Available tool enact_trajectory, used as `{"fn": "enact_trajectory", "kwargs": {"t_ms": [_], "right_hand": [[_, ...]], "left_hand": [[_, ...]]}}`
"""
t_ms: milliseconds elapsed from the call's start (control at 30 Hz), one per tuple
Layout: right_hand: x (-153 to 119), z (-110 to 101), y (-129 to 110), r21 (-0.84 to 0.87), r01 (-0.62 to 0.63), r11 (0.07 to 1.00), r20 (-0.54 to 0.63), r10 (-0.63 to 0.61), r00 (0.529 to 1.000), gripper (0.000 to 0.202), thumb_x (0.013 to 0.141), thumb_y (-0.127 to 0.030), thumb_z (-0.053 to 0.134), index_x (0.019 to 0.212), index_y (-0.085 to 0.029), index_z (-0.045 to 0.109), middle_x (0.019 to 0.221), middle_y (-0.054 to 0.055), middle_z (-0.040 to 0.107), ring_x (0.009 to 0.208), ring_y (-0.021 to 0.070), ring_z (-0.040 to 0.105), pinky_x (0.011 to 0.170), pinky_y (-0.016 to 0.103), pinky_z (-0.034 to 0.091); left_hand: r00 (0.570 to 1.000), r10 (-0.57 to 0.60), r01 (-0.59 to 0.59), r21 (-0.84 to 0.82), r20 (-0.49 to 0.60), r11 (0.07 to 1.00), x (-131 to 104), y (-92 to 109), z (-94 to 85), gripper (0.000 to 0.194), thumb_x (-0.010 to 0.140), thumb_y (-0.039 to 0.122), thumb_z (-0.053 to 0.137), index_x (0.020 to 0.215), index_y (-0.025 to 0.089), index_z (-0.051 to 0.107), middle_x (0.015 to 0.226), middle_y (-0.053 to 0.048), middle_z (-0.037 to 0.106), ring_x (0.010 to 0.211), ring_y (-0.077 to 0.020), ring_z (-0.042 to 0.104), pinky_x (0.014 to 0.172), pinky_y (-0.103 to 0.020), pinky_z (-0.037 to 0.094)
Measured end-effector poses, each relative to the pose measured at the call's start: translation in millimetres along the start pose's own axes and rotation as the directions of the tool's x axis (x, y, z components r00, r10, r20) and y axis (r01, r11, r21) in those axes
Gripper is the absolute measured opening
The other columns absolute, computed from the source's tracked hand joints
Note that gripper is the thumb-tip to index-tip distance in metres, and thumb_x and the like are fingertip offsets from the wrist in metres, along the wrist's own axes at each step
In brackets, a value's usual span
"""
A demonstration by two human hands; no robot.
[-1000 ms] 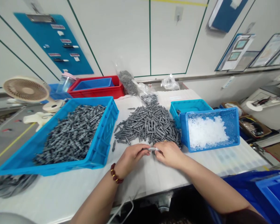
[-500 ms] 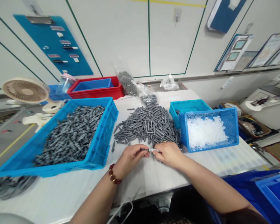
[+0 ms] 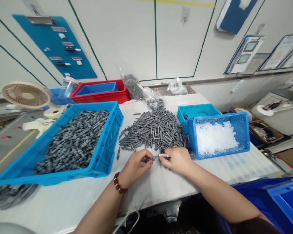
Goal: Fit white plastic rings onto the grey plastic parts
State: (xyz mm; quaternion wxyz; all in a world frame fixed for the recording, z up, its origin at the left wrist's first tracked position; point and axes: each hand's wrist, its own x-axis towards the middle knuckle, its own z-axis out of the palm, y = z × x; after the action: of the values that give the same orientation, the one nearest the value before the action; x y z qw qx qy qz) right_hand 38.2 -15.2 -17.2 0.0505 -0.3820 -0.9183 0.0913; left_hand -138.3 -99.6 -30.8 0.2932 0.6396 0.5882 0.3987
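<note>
My left hand [image 3: 136,164], with a beaded bracelet [image 3: 117,183] at the wrist, pinches a small dark grey ribbed plastic part [image 3: 150,159] between thumb and fingers. Facing it, my right hand [image 3: 179,159] is closed on a white tube-like piece [image 3: 163,155], whose far end is hidden in the fingers. The tip of the grey part points at the white piece; whether they touch I cannot tell. Just beyond both hands lies a loose pile of similar grey parts [image 3: 153,130] on the white-covered table [image 3: 139,198].
A large blue crate [image 3: 101,170] full of grey parts stands at left. On the right, a tilted blue bin [image 3: 244,148] holds small translucent rings [image 3: 216,138], with a teal bin [image 3: 200,110] behind it. A red crate [image 3: 100,98], plastic bags and a fan [image 3: 26,94] are further back.
My hands have drawn slightly apart, the left with the grey part shifting a little left. More of the white piece now shows at my right fingertips.
</note>
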Motion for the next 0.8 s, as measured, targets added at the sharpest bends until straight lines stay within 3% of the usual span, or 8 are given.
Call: {"fn": "enact_trajectory", "kwargs": {"t_ms": [133,233,333,467,567,667,800], "right_hand": [[-1.6,6.8,-7.2,0.031,0.155,0.987,-0.001,-0.155,0.988,0.023,0.083,-0.034,0.050,0.081,-0.016,0.063,0.078,0.008,0.066,0.076,0.0194,0.059,0.069,0.028,0.039],[-1.9,12.5,-10.2,0.066,0.289,0.955,-0.022,-0.288,0.957,0.013,0.084,-0.021,0.050,0.089,-0.015,0.061,0.088,0.008,0.065,0.086,0.0188,0.058,0.078,0.029,0.040],[0.0,11.6,-4.7,0.040,0.292,0.955,-0.056,-0.290,0.955,0.015,0.087,-0.026,0.052,0.093,-0.017,0.062,0.090,0.007,0.065,0.086,0.0195,0.058,0.077,0.029,0.040],[4.4,7.7,2.7,-0.096,0.223,0.970,0.036,-0.220,0.975,0.024,0.086,-0.037,0.054,0.077,-0.018,0.065,0.075,0.008,0.067,0.072,0.0207,0.061,0.064,0.028,0.039],[4.0,10.9,-2.0,-0.150,0.279,0.948,0.102,-0.266,0.959,0.022,0.084,-0.036,0.058,0.077,-0.018,0.066,0.072,0.008,0.068,0.070,0.0215,0.062,0.059,0.028,0.037],[0.9,16.1,-10.6,-0.172,0.351,0.920,0.134,-0.331,0.934,0.022,0.083,-0.037,0.059,0.079,-0.017,0.067,0.073,0.009,0.069,0.071,0.0230,0.063,0.059,0.028,0.038],[-0.6,18.8,-17.1,-0.173,0.387,0.905,0.154,-0.364,0.919,0.024,0.085,-0.038,0.056,0.082,-0.016,0.066,0.074,0.010,0.068,0.074,0.0243,0.063,0.061,0.030,0.039]], "left_hand": [[0.991,-0.058,0.049,-0.078,-0.118,0.996,4.6,-0.3,11.4,0.007,0.082,0.022,0.045,0.089,0.019,0.045,0.071,0.003,0.052,0.062,-0.0120,0.051,0.061,-0.024,0.042],[0.997,-0.059,0.058,-0.038,-0.039,0.998,8.5,0.7,18.5,0.009,0.084,0.026,0.047,0.089,0.019,0.046,0.065,0.004,0.049,0.061,-0.0125,0.048,0.061,-0.025,0.039],[0.997,-0.068,0.068,-0.015,-0.040,0.998,9.2,0.0,14.6,0.011,0.085,0.028,0.044,0.080,0.019,0.048,0.066,0.003,0.050,0.061,-0.0124,0.046,0.060,-0.025,0.036],[0.990,-0.088,0.085,-0.027,-0.111,0.996,8.6,0.2,3.7,0.015,0.084,0.031,0.045,0.075,0.019,0.046,0.064,0.004,0.043,0.060,-0.0118,0.041,0.058,-0.024,0.032],[0.975,-0.180,0.145,-0.238,-0.132,0.960,11.7,2.9,5.7,0.028,0.084,0.042,0.042,0.068,0.019,0.039,0.061,0.005,0.037,0.057,-0.0110,0.036,0.054,-0.024,0.030],[0.959,-0.277,0.220,-0.454,-0.062,0.864,15.2,5.6,14.5,0.039,0.082,0.054,0.038,0.064,0.021,0.033,0.056,0.006,0.031,0.049,-0.0090,0.028,0.047,-0.023,0.025],[0.942,-0.333,0.268,-0.521,-0.034,0.810,14.0,7.7,22.6,0.042,0.081,0.060,0.035,0.064,0.021,0.031,0.057,0.007,0.027,0.048,-0.0079,0.023,0.045,-0.021,0.021]]}}
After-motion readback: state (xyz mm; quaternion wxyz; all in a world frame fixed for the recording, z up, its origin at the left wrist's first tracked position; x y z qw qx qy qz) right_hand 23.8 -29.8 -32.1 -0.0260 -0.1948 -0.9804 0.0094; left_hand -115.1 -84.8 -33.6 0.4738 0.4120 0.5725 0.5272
